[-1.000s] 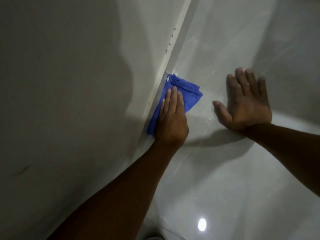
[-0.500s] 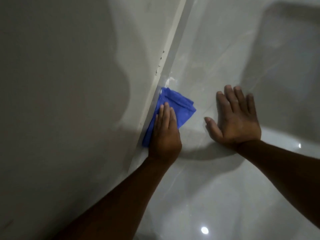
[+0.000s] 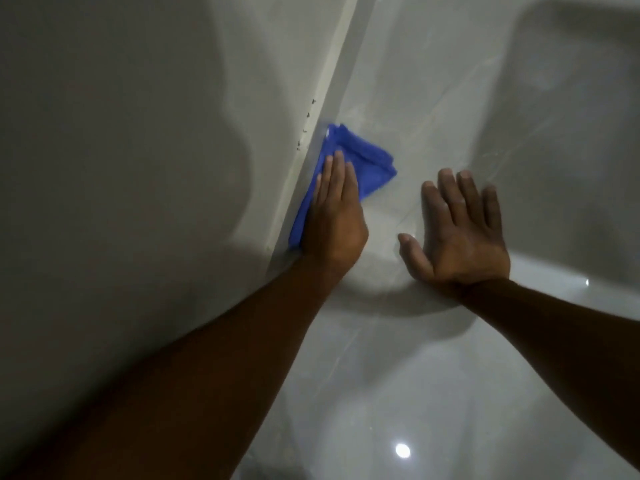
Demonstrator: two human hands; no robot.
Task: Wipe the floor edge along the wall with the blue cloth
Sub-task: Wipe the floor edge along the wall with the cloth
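The blue cloth [image 3: 367, 164] lies folded on the glossy floor, its left edge pushed into the seam where the floor meets the wall skirting [image 3: 323, 116]. My left hand [image 3: 337, 216] presses flat on the cloth's near half, fingers together and pointing away along the wall; the far corner of the cloth sticks out past the fingertips. My right hand [image 3: 460, 230] rests flat on the bare floor to the right of the cloth, fingers spread, holding nothing.
A pale wall [image 3: 138, 168] fills the left side. Small dark marks [image 3: 306, 128] dot the skirting just left of the cloth's far end. Shiny light tile floor [image 3: 433, 358] extends right and toward me, with a lamp reflection [image 3: 402, 450].
My left hand has slid the cloth forward along the wall seam, so its far corner now lies beside the dark marks. My right hand has stayed planted on the floor.
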